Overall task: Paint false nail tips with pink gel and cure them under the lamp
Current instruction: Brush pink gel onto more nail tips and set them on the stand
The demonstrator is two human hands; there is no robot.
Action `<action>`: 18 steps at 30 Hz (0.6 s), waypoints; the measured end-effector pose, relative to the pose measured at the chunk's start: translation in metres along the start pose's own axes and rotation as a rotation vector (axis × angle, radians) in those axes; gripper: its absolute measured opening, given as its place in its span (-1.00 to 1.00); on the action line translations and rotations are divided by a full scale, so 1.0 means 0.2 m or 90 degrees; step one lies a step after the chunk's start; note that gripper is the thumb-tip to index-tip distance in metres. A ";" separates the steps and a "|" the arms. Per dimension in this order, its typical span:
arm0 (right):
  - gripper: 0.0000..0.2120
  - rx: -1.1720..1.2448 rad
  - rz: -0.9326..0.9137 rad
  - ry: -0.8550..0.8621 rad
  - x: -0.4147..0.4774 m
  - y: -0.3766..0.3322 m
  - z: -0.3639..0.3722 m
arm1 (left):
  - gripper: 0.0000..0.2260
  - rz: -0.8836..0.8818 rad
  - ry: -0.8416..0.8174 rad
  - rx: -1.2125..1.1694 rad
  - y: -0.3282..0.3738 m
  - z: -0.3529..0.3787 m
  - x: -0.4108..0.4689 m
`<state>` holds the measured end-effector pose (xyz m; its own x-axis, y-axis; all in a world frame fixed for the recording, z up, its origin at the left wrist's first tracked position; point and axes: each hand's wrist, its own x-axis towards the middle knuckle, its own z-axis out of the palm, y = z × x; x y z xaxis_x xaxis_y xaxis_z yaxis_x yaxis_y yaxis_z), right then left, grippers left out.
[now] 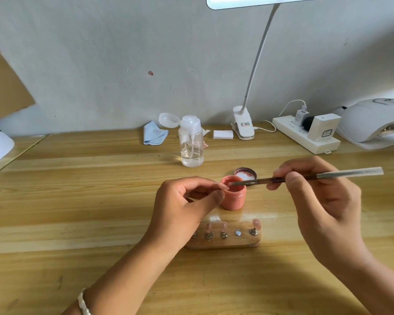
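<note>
We judge painting midway: right hand pinches a slim dark brush in the open pink-gel jar, left hand curled, hold unclear, pink false tips on the wooden rack awaiting curing.

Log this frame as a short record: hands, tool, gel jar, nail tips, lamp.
left hand: fingers curled beside the gel jar rim; what it holds is hidden
right hand: pinches the brush
brush: tip in the open jar's mouth
lid: off, lying behind the jar
nail tips: three visible on the wooden holder; one peg bare
curing lamp: far right, away from both hands
</note>
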<state>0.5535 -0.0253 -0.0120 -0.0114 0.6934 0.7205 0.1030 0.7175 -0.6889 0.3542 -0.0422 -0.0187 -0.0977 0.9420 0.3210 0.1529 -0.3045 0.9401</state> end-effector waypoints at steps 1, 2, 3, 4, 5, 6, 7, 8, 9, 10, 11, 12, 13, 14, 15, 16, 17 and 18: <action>-0.85 0.001 -0.008 -0.017 0.00 0.00 0.00 | -0.83 -0.003 0.002 -0.003 0.00 0.00 0.00; -0.85 -0.004 -0.017 -0.030 -0.01 0.00 0.01 | -0.83 -0.005 0.003 -0.007 0.00 0.00 0.00; -0.85 -0.012 -0.022 -0.034 -0.01 0.00 0.01 | -0.84 -0.006 0.002 -0.010 0.00 0.00 0.00; -0.85 -0.022 -0.021 -0.027 -0.01 0.00 0.01 | -0.84 -0.005 0.000 -0.010 0.00 0.00 0.00; -0.85 -0.030 -0.015 -0.011 0.00 0.01 0.00 | -0.84 -0.005 -0.002 -0.008 0.00 0.00 0.00; -0.85 -0.033 -0.007 0.007 0.00 0.01 -0.01 | -0.84 -0.006 -0.002 -0.006 0.00 0.00 0.00; -0.85 -0.031 -0.001 0.025 0.00 0.01 -0.01 | -0.85 -0.009 0.000 -0.008 0.00 0.00 0.00; -0.85 -0.027 0.004 0.039 0.01 0.02 -0.02 | -0.85 -0.013 0.003 -0.017 0.00 0.00 0.00; -0.84 -0.024 0.009 0.048 0.01 0.02 -0.02 | -0.85 -0.017 0.004 -0.024 0.00 0.00 0.00; -0.84 -0.024 0.011 0.053 0.01 0.02 -0.02 | -0.85 -0.017 0.003 -0.022 0.00 0.01 0.00; -0.84 -0.026 0.012 0.054 0.01 0.02 -0.02 | -0.85 -0.014 -0.005 -0.010 0.00 0.01 0.00; -0.84 -0.027 0.011 0.052 0.01 0.02 -0.01 | -0.85 -0.008 -0.022 0.008 0.00 0.01 -0.01; -0.84 -0.029 0.009 0.050 0.01 0.02 -0.01 | -0.87 -0.002 -0.046 0.025 0.00 0.02 -0.01; -0.84 -0.029 0.008 0.048 0.01 0.02 -0.01 | -0.89 0.005 -0.072 0.048 0.00 0.02 -0.02; -0.84 -0.029 0.007 0.048 0.01 0.02 -0.01 | -0.89 0.019 -0.095 0.084 0.00 0.03 -0.03; -0.84 -0.029 0.008 0.049 0.01 0.02 -0.01 | -0.89 0.039 -0.113 0.129 0.00 0.03 -0.03; -0.84 -0.030 0.009 0.052 0.01 0.02 -0.01 | -0.87 0.061 -0.130 0.172 0.00 0.03 -0.03; -0.84 -0.030 0.010 0.055 0.01 0.02 -0.01 | -0.85 0.076 -0.148 0.203 -0.01 0.03 -0.04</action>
<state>0.5564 -0.0206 -0.0131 0.0760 0.6953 0.7147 0.1489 0.7008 -0.6976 0.3616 -0.0478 -0.0230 0.1593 0.9204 0.3571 0.4510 -0.3896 0.8030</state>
